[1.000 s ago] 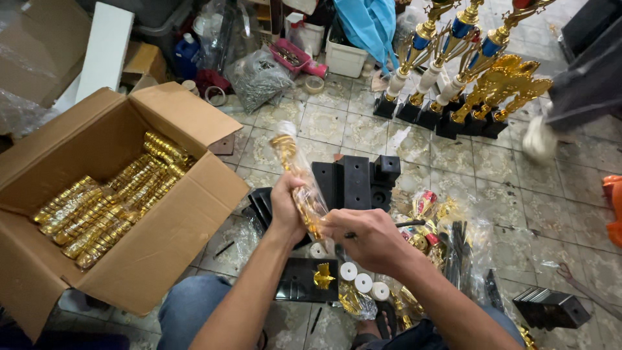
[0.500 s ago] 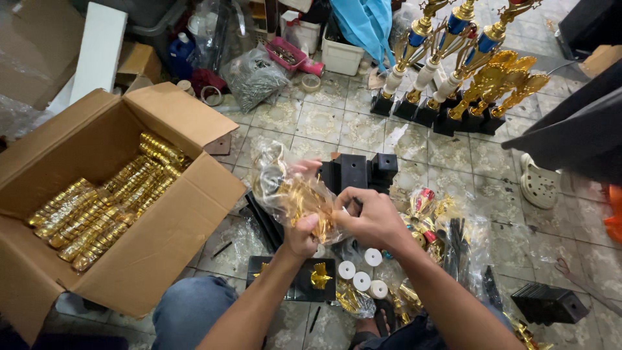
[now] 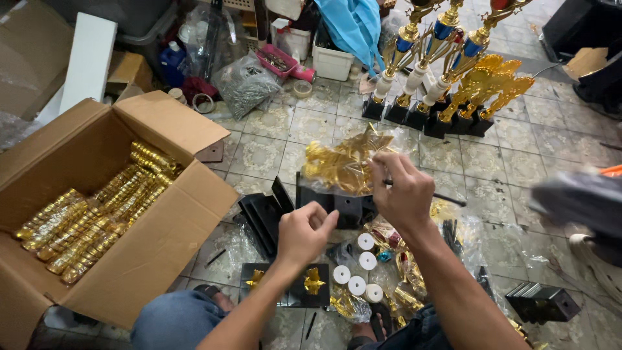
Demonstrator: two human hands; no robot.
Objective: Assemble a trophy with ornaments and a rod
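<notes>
My right hand (image 3: 402, 188) holds up a clear plastic bag with a gold trophy part (image 3: 343, 165) inside, pinched at the bag's right edge, with a thin dark rod also in its fingers. My left hand (image 3: 303, 233) is closed in a loose fist just below the bag, holding nothing I can make out. Under both hands lie black trophy bases (image 3: 269, 210), two black plates with gold star ornaments (image 3: 311, 283) and several white round caps (image 3: 359, 272).
An open cardboard box (image 3: 155, 246) of gold columns (image 3: 97, 207) stands at the left. Assembled trophies (image 3: 447, 71) stand at the back right. Bags of gold parts (image 3: 402, 285) lie by my knees. A blurred dark shoe (image 3: 576, 201) of another person is at right.
The bagged gold part has been lifted up and to the right by my right hand. My left hand has let go of it and dropped below.
</notes>
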